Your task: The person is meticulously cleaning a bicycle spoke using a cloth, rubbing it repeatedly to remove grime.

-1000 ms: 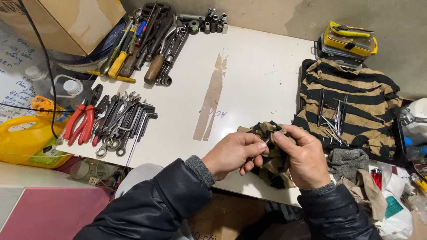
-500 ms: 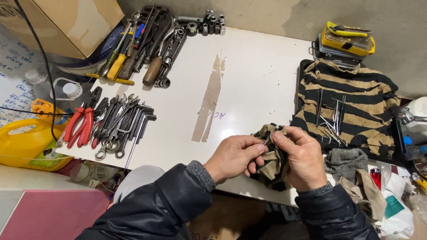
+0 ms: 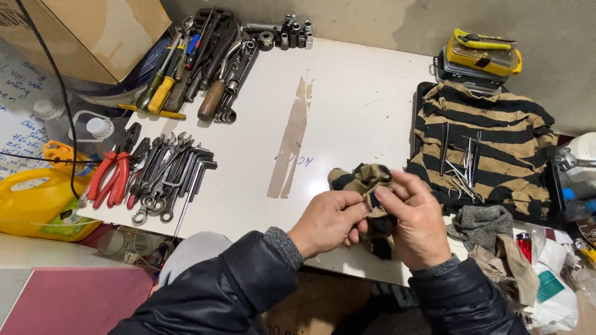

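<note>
Both hands pinch a striped rag: left hand (image 3: 329,220) & right hand (image 3: 416,223) clamped on rag (image 3: 360,180), near edge of worktop (image 3: 360,105), prob. wiping smth small; next needs firm grip.

Cardboard box (image 3: 93,31), plain brown, top-left corner, behind the tool row on the white worktop (image 3: 347,105). Yellow jug (image 3: 37,201) at far left edge, with a green-and-white label (image 3: 59,224) low on its side. White handwritten sheet (image 3: 15,124) behind the jug, blue writing. Yellow-and-black flat case (image 3: 483,53) top right, stacked on a grey case. Bottom right: white plastic bag (image 3: 559,304) with a teal label (image 3: 546,285), beside a small red packet (image 3: 524,243). No screens.
</note>
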